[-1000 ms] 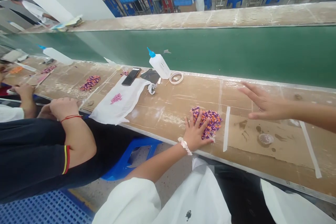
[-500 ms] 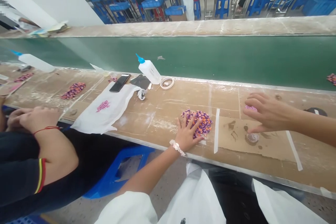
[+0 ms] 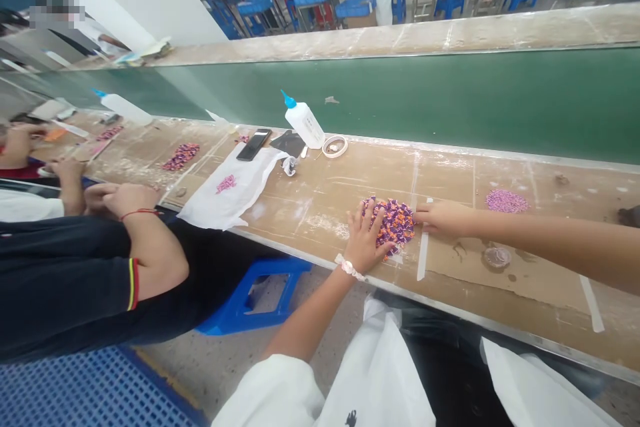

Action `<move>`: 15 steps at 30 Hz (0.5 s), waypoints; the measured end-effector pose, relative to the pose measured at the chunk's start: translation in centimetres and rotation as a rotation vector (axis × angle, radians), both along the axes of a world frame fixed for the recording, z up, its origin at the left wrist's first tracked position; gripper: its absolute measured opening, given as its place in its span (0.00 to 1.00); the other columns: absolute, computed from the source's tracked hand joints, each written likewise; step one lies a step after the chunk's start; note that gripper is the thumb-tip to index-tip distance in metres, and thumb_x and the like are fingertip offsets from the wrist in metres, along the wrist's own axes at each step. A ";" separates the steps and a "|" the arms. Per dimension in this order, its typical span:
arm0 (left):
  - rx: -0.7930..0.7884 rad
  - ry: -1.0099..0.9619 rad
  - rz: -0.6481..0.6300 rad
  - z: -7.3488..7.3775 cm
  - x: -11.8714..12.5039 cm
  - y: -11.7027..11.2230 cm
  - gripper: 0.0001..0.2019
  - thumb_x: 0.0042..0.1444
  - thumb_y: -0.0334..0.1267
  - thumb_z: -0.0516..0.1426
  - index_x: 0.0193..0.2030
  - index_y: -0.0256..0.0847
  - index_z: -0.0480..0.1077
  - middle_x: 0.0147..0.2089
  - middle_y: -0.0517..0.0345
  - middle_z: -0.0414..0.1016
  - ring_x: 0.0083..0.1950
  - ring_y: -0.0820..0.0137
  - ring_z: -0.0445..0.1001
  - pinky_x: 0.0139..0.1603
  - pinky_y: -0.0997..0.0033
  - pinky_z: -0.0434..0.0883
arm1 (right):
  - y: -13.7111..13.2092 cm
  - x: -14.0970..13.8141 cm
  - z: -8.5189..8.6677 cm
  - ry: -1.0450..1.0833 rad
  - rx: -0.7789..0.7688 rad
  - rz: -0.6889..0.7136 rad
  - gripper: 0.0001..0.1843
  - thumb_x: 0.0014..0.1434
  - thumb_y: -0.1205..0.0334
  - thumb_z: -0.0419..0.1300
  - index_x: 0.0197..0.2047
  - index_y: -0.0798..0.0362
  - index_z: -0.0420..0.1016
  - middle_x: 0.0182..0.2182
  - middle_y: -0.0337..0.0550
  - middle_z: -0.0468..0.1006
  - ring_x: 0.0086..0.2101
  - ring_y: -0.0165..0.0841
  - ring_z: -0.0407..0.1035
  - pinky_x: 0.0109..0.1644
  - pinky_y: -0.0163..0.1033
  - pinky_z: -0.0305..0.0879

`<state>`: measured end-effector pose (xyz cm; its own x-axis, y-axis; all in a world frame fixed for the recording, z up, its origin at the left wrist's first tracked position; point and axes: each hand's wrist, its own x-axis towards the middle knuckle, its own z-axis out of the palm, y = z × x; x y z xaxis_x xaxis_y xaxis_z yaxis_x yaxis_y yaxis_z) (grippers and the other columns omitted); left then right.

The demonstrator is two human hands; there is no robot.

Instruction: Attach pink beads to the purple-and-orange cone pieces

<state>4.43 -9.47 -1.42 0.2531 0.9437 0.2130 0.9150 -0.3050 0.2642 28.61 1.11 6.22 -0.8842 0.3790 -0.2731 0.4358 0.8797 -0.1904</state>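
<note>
under left hand [image 3: 365,245], roundish pile [image 3: 399,220], axis unclear

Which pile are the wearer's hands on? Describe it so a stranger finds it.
On the workbench along the green conveyor belt, look right of the white cloth. The pile of purple and orange pieces lies near the front edge, left hand spread on it, right hand touching its side. The pink pile and the farther mixed pile lie untouched.
</note>
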 end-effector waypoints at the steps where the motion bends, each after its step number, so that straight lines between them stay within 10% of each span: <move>1: 0.001 0.000 -0.011 -0.1 0.0 0.0 0.42 0.58 0.63 0.50 0.73 0.41 0.47 0.76 0.39 0.43 0.77 0.44 0.37 0.70 0.32 0.41 | -0.1 -0.5 -0.3 -0.006 -0.005 -0.012 0.12 0.64 0.61 0.54 0.49 0.54 0.72 0.46 0.52 0.76 0.41 0.37 0.74 0.38 0.38 0.65; 9: 0.238 -0.064 -0.171 -0.7 -0.4 0.3 0.38 0.62 0.53 0.51 0.73 0.35 0.44 0.72 0.35 0.54 0.77 0.53 0.39 0.73 0.40 0.46 | -0.7 -3.0 -1.1 -0.097 -0.066 -0.178 0.11 0.67 0.61 0.55 0.48 0.56 0.73 0.46 0.50 0.76 0.45 0.35 0.73 0.48 0.42 0.71; 15: 0.571 -0.292 -0.160 3.1 1.3 0.9 0.25 0.63 0.42 0.52 0.66 0.45 0.54 0.62 0.44 0.68 0.71 0.58 0.57 0.71 0.43 0.54 | -0.4 -3.8 -1.5 -0.166 -0.108 -0.341 0.19 0.65 0.54 0.59 0.54 0.55 0.70 0.51 0.49 0.74 0.46 0.36 0.72 0.49 0.47 0.73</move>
<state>5.77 -8.60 1.66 0.2367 0.6176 0.7500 0.7623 -0.5967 0.2507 24.82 0.75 4.77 -0.6527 0.6050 -0.4560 0.7325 0.6575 -0.1761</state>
